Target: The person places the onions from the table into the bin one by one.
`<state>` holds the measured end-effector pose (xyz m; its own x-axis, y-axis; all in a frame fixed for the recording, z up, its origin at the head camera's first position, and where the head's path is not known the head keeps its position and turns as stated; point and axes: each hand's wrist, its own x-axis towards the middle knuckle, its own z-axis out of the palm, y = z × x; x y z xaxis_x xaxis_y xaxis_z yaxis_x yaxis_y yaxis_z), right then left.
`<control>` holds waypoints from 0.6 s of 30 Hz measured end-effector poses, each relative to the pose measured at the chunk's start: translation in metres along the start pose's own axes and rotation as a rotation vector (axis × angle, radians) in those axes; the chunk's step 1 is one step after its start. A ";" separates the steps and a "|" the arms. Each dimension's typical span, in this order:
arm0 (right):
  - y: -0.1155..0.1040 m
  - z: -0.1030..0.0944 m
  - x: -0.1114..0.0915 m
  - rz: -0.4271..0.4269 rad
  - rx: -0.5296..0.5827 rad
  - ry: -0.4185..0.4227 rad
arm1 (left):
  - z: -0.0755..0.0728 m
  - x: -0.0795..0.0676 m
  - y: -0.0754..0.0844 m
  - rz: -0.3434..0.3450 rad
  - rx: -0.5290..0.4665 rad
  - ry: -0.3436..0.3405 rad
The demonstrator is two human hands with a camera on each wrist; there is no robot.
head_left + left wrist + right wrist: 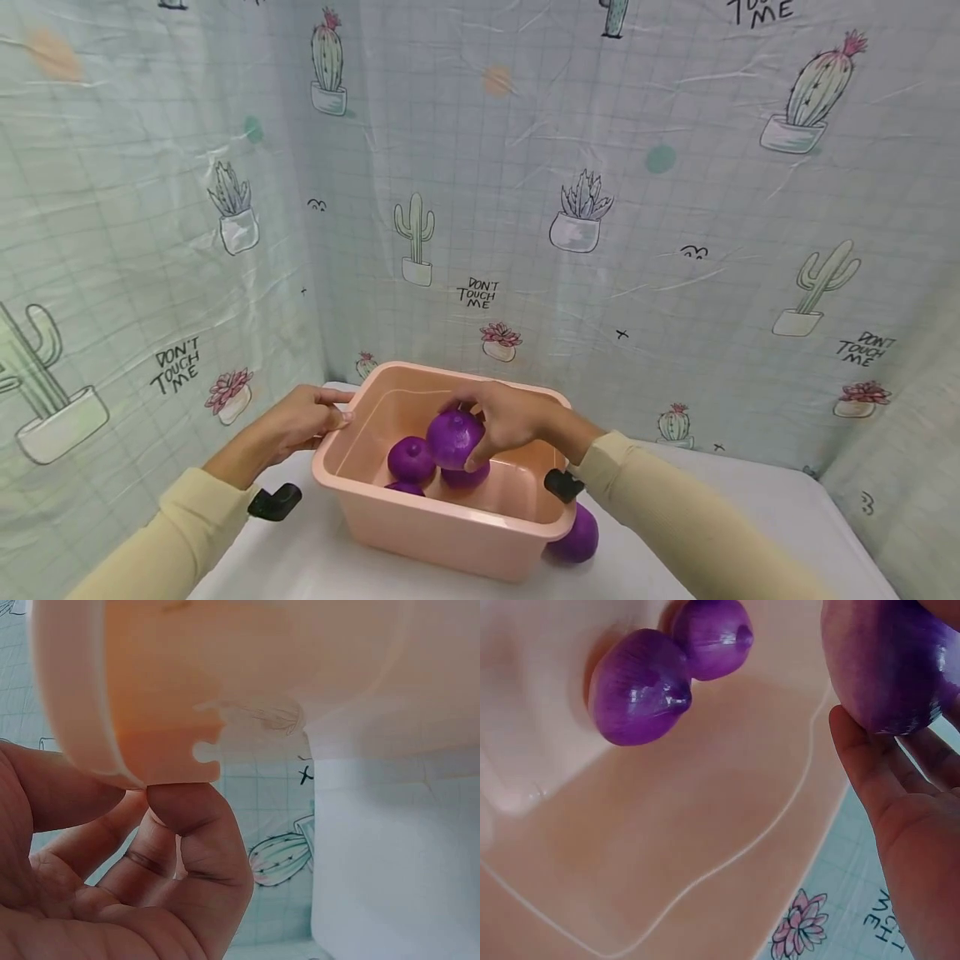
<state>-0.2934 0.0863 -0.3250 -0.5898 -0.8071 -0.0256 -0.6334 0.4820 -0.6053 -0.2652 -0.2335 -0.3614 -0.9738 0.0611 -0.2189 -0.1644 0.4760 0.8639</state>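
Observation:
A peach plastic tub (442, 537) stands on a white table. My left hand (303, 419) pinches its left rim between thumb and fingers, and the left wrist view shows the rim (71, 697) from below. Over the inside of the tub, my right hand (516, 414) grips a glossy purple onion (453, 440), its fingers and thumb around the sides. Below it on the tub floor lie a few more purple onions (411, 460), partly hidden by the held one and the front rim. In the right wrist view two of these onions (640, 688) lie side by side.
Another purple onion (578, 535) lies on the table (637, 550) outside the tub, against its right front corner. A cactus-print sheet (525, 208) hangs close behind and to the left. Black mounts (274, 502) stick out from both wrists.

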 end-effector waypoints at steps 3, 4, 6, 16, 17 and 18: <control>0.002 0.004 0.005 -0.019 -0.035 -0.010 | 0.000 0.000 0.001 0.003 0.005 0.006; 0.003 0.005 0.007 -0.032 -0.054 -0.015 | 0.000 0.000 0.001 0.006 0.008 0.007; 0.005 0.009 0.010 -0.065 -0.074 -0.031 | 0.000 0.000 0.001 0.005 0.007 0.007; 0.005 0.028 0.019 -0.136 -0.235 -0.093 | -0.001 0.001 0.000 0.003 -0.018 -0.009; 0.005 0.029 0.019 -0.128 -0.259 -0.099 | -0.001 0.001 0.000 0.002 -0.018 -0.010; 0.005 0.031 0.019 -0.116 -0.274 -0.108 | -0.001 0.002 0.000 0.001 -0.018 -0.010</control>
<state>-0.2927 0.0627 -0.3529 -0.4584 -0.8866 -0.0623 -0.8135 0.4468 -0.3722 -0.2670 -0.2344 -0.3611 -0.9723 0.0703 -0.2230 -0.1667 0.4601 0.8721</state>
